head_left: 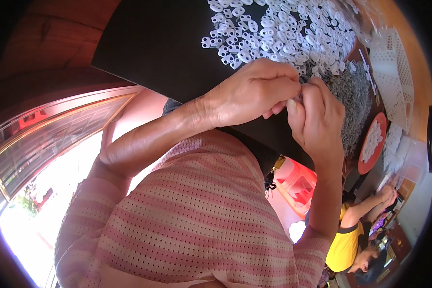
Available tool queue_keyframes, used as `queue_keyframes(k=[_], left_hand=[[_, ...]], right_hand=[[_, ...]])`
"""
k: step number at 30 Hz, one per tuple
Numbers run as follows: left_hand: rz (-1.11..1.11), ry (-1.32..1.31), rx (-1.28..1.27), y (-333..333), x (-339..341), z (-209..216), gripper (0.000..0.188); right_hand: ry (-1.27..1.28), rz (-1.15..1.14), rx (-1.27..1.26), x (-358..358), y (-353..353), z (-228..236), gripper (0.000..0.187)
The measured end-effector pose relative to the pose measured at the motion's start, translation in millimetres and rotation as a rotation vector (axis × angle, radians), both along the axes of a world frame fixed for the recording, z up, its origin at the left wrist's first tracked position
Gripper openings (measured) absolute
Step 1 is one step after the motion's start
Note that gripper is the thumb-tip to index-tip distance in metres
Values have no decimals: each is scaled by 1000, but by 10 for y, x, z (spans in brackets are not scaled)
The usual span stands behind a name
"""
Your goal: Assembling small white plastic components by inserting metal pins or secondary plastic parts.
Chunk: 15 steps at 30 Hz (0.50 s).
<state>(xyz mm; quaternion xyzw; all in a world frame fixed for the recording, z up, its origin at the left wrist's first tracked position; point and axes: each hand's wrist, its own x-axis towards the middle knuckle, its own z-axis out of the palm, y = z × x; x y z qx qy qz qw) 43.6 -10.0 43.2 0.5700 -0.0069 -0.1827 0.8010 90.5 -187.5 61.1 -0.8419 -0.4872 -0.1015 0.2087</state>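
Head view, largest first: a black work board (168, 53) is seen spread across the upper frame, w/ a big heap of small white plastic pieces (283, 33) piled at its far right, apparently not yet worked. Beside it, a grey mass of small metal parts (353, 96) is heaped, also large, so most of the stock is judged to be left. A red dish (367, 165) w/ a modest batch of white pieces is seen lower right, poss. finished ones; only a small share looks done. Left hand (254, 93) and right hand (317, 117) are brought together over the board edge, fingertips pinched on one tiny piece (300, 97), mostly hidden btw. the fingers; its kind can't be told.
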Motion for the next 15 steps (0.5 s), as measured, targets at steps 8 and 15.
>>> queue_keyframes(k=[8,15], left_hand=[[26,-66,73,-5,73,-13,22],[-26,-15,43,17,64,-27,21]], right_hand=[[104,82,38,92,11,-50,28],[120,98,67,83,0,-95,28]])
